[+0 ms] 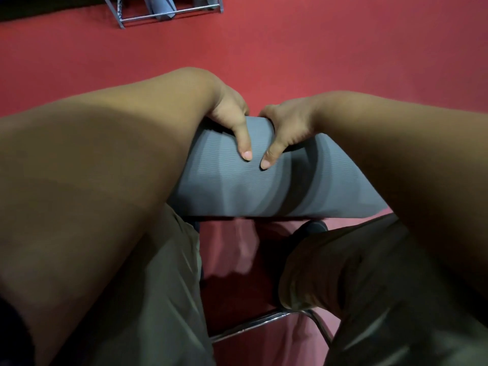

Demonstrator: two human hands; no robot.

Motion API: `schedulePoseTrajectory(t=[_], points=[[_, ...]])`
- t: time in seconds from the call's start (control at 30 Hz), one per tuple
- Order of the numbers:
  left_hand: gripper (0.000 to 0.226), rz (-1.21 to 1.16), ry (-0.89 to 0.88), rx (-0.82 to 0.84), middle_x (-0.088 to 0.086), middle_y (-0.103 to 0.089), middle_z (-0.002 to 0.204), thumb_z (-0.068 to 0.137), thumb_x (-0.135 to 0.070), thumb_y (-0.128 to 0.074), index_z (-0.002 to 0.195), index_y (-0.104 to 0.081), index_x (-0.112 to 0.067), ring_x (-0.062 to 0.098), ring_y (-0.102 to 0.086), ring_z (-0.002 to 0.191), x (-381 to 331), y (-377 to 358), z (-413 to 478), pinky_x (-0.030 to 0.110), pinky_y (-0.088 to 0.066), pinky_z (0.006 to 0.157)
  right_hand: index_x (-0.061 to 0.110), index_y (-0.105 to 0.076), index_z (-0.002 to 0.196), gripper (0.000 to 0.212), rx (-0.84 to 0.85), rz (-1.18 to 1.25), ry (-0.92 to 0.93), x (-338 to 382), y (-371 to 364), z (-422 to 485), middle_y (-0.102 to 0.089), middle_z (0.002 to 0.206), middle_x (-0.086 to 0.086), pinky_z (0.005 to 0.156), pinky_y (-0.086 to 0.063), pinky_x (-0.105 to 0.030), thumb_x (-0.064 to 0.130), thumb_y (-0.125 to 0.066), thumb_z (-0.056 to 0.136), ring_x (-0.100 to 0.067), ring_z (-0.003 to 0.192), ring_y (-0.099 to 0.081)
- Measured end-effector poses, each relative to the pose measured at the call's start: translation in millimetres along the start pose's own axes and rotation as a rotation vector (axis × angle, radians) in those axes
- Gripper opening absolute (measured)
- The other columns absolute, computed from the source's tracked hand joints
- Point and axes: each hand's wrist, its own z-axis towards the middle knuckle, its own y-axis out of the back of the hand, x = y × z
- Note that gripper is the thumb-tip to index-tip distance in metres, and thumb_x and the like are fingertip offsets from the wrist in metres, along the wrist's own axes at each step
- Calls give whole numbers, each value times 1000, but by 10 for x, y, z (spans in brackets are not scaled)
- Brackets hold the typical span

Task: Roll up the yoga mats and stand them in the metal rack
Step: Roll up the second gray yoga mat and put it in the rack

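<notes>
A grey ribbed yoga mat (264,186) lies rolled across the middle of the head view, above my knees. My left hand (232,120) grips its far edge, thumb pressed down on the near side of the roll. My right hand (285,128) grips the same edge right beside it, thumb also on the roll. Both hands' fingers are hidden behind the mat. The metal rack (169,11) stands far off at the top left, with rolled grey mats (161,6) upright in it.
Red carpet floor (343,48) stretches from the mat to the rack. My legs in olive trousers (148,299) fill the lower view. A chrome tube frame (264,323) runs between my legs near the bottom.
</notes>
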Motion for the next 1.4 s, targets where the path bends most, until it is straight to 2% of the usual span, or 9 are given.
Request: schedulePoseTrajectory(t=[0.1,0.23,0.4,0.67,0.87,1.07,1.2,1.33,1.4], points=[[87,-3,0,61,0,-83,100,48,-61,-101,121,-72,-24,27,-81,90,-32,-22,-27,51,-65,90,28,-67,121,86,0,19,1,-9,25,-17,-74,111,6,95,-58,-40,68,-98,50,-19,101,-71],[87,12,-17,73,3,-76,117,62,-51,-98,134,-61,-22,29,-76,104,-98,-46,-80,51,-62,96,27,-73,114,78,38,150,-10,-128,-14,-10,-81,102,7,94,-63,-42,64,-99,50,-20,92,-78],[127,168,-25,1,-1,-64,126,32,-68,-101,138,-46,-26,29,-65,114,-168,-69,-115,51,-56,103,25,-76,115,81,58,267,-45,-182,5,-12,-83,97,4,93,-64,-46,64,-98,47,-22,87,-81],[93,143,-36,-85,-5,-75,105,40,-65,-102,117,-64,-29,23,-74,95,-97,-23,-146,45,-63,92,28,-69,124,80,-28,176,-5,-90,44,-25,-77,112,6,99,-58,-41,67,-93,58,-20,103,-73],[84,-19,4,-38,-3,-82,97,43,-58,-104,115,-70,-30,25,-81,87,15,9,-98,50,-65,88,27,-45,149,128,-5,33,-18,-9,34,7,-61,133,5,111,-49,-46,76,-96,43,-26,122,-61],[75,-50,14,50,3,-83,100,58,-51,-101,120,-72,-21,29,-81,89,-17,-6,-122,53,-64,90,26,-64,122,96,-48,-27,-18,21,74,-6,-72,110,4,99,-58,-45,73,-97,44,-22,100,-69],[87,-11,-30,-28,1,-75,115,60,-56,-97,133,-61,-26,27,-75,102,-59,-39,-85,50,-61,97,27,-67,120,89,-25,37,-47,-81,71,-30,-74,110,4,98,-59,-45,72,-96,48,-22,100,-71],[138,98,-49,-56,-2,-61,131,31,-72,-99,148,-39,-29,29,-63,119,-106,-71,-44,52,-54,106,28,-74,114,83,-26,152,-73,-177,75,-40,-80,103,4,95,-62,-45,73,-94,48,-22,93,-77],[143,151,-53,-84,-2,-58,133,29,-72,-99,149,-35,-28,31,-61,120,-115,-62,-51,53,-53,106,28,-76,111,77,-9,219,-91,-200,88,-57,-82,98,3,93,-63,-47,71,-95,50,-23,88,-80]])
